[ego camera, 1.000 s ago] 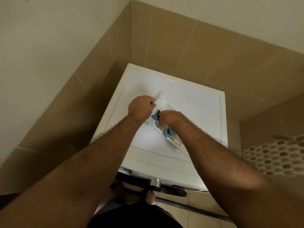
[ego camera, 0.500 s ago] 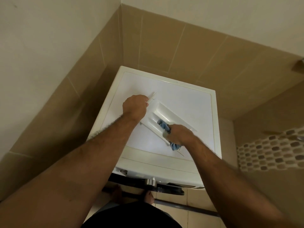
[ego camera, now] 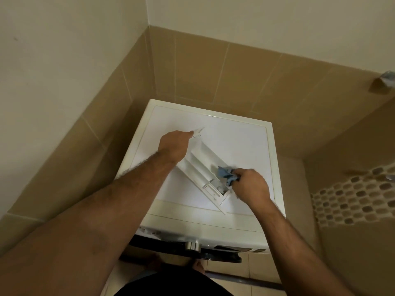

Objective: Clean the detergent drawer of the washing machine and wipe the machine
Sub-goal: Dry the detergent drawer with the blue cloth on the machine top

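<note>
The white detergent drawer (ego camera: 198,167) lies slantwise on top of the washing machine (ego camera: 239,142); the left hand (ego camera: 174,147) is curled around its far end; the right hand (ego camera: 250,185) pinches a bunched blue cloth (ego camera: 225,173) against its near compartment; tan tiled walls (ego camera: 192,67) close in behind; a silver knob (ego camera: 193,246) juts from the front

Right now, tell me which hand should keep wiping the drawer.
Right hand: it already holds the blue cloth at the drawer. The left hand is busy steadying the drawer's far end.
</note>
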